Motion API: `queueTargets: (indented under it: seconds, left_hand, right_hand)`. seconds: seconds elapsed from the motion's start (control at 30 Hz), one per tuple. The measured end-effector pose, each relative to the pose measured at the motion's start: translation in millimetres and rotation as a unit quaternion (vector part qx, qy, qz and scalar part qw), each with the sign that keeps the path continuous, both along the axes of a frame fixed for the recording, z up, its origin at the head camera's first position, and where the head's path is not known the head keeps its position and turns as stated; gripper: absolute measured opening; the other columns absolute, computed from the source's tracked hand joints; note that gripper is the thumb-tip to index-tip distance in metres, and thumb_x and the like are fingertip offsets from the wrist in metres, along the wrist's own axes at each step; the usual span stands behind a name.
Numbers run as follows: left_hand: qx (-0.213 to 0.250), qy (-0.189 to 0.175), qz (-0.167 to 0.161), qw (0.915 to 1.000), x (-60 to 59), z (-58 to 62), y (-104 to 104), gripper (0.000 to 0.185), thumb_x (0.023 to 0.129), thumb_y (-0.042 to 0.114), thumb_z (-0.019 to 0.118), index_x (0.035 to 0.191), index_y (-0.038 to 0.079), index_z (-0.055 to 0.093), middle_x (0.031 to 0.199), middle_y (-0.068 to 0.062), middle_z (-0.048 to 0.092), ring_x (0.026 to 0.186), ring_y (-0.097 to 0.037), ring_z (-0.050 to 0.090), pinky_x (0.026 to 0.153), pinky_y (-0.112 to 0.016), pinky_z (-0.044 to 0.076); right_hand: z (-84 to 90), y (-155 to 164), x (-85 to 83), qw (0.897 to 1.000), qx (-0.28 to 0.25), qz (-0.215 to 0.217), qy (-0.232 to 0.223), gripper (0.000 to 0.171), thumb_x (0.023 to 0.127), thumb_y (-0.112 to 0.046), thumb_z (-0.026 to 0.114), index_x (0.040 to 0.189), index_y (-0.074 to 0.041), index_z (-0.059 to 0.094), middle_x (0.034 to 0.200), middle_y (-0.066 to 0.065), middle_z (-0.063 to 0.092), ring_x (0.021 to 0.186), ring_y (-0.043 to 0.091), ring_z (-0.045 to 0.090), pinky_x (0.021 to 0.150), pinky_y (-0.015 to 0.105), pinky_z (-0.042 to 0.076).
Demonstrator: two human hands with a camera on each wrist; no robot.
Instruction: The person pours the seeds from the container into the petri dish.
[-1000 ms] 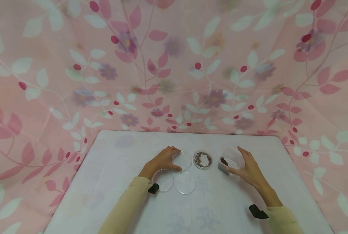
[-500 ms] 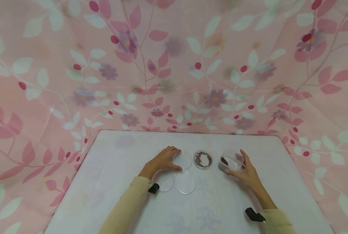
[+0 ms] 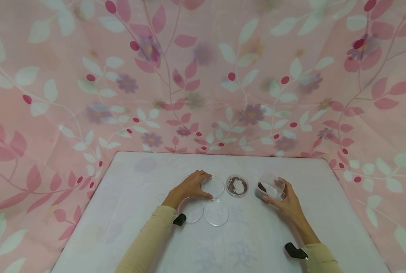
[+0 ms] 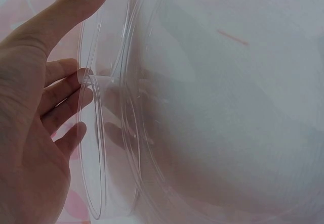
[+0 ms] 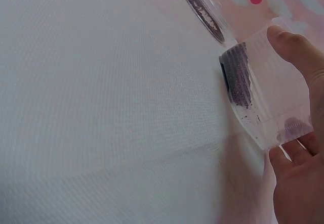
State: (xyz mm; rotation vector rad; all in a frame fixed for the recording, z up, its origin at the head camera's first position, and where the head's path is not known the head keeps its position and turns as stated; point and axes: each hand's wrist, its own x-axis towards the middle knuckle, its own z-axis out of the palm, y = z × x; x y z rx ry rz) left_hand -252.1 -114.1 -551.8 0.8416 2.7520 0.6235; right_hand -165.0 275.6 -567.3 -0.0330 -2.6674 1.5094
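Note:
My left hand point(image 3: 190, 185) is around a clear round petri dish point(image 3: 217, 187), thumb at its near rim and fingers at its far rim. In the left wrist view, the thumb and fingertips meet the edge of clear dishes point(image 4: 91, 173). My right hand point(image 3: 289, 201) grips a clear plastic tub point(image 3: 261, 196) from its right side. Dark soil point(image 5: 236, 77) is heaped at one end of the tub, beside a whitish patch. Between the hands stands a petri dish of soil point(image 3: 238, 185), with a white patch in its middle.
Two more clear petri dishes, a left one point(image 3: 190, 221) and a right one point(image 3: 216, 213), lie in front of the left hand. Another clear rim shows partly behind that hand. A white-covered table point(image 3: 257, 242) meets pink floral cloth point(image 3: 203, 94) at its back edge.
My right hand's fingers have closed lower around the tub, and its wrist has shifted slightly left. The left hand and the dishes have stayed put.

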Motion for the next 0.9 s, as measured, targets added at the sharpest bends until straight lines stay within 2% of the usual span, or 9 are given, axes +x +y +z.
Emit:
queueTargets:
  seconds: [0.4,0.9]
  left_hand:
    - [0.001,-0.003,0.002,1.0,-0.4,0.3,0.1,0.086,0.07,0.061,0.08,0.139,0.018,0.054,0.139,-0.002,0.055,0.13,-0.02,0.049,0.112,-0.042,0.041]
    - [0.007,0.005,-0.005,1.0,-0.6,-1.1,-0.8,0.086,0.07,0.061,0.08,0.139,0.017,0.055,0.138,-0.002,0.055,0.128,-0.021,0.049,0.111,-0.042,0.042]
  right_hand:
    - [3.7,-2.9,-2.0,1.0,0.0,-0.007,-0.006,0.097,0.076,-0.028,0.085,0.151,-0.009,0.026,0.15,0.018,0.044,0.144,0.039,0.033,0.113,0.057,0.031]
    - [19.9,-10.1,-13.9,1.0,0.004,-0.001,0.005,0.1,0.074,-0.032,0.086,0.152,-0.012,0.026,0.149,0.019,0.045,0.145,0.04,0.031,0.114,0.059,0.03]
